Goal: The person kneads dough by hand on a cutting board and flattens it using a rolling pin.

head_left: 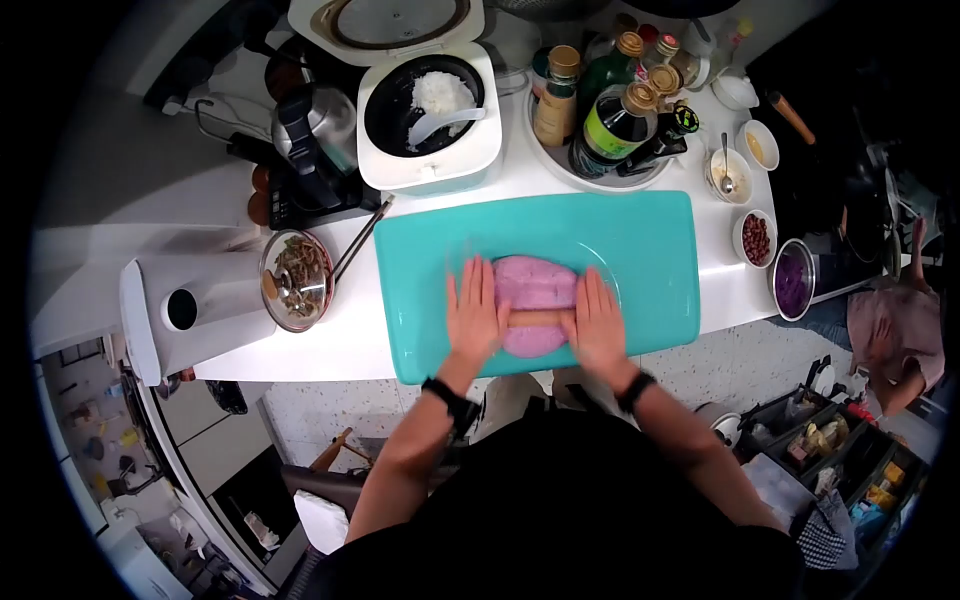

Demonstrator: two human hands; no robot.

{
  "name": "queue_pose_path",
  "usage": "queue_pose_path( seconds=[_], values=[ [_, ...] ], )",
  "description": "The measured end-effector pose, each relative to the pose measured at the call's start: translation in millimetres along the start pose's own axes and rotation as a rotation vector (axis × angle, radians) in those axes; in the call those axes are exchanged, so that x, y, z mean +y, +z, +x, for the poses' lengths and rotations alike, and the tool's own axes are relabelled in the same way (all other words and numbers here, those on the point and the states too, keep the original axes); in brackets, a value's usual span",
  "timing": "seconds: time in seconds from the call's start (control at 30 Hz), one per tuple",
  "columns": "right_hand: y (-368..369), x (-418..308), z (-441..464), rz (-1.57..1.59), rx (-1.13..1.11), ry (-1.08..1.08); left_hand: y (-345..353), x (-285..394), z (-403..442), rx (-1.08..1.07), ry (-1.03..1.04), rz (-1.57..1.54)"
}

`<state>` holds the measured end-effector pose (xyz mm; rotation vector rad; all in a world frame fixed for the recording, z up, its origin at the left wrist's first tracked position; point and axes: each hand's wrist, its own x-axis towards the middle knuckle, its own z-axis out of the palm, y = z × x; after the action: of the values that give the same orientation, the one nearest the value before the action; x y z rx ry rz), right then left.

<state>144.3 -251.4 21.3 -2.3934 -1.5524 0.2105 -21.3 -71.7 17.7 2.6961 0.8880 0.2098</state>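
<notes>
A lump of pink-purple dough [536, 278] lies flattened on the turquoise mat [650, 260]. Across its near part runs a wooden rolling pin [538, 318]. My left hand [474, 310] rests flat over the pin's left end, fingers stretched out and pointing away from me. On the pin's right end lies my right hand [598, 318], its fingers likewise straight, slightly blurred. Both palms press on the pin rather than wrapping round it, and they hide its two ends. Dough shows on both sides of the pin.
Behind the mat stand an open rice cooker [430, 175] and a round tray [600, 183] of bottles. On the left are a kettle [318, 130], chopsticks [362, 240] and a lidded glass bowl [297, 280]. Small bowls, one with red beans [755, 240], line the right; another person [895, 330] is beyond.
</notes>
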Motion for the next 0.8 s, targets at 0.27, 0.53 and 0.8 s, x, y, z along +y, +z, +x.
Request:
queue_pose_path(
  seconds=[0.27,0.53,0.8],
  values=[
    [6.0,16.0,80.0,-0.09,-0.017,0.074,6.5,-22.0,68.7,0.021,0.007,-0.119],
    [-1.6,4.5,13.4,-0.017,-0.059,0.025,4.2,-2.8,8.7,-0.037,-0.01,-0.08],
    [11.3,16.5,42.9,-0.008,-0.013,0.058,11.6,-8.9,35.0,-0.02,0.032,-0.042]
  ],
)
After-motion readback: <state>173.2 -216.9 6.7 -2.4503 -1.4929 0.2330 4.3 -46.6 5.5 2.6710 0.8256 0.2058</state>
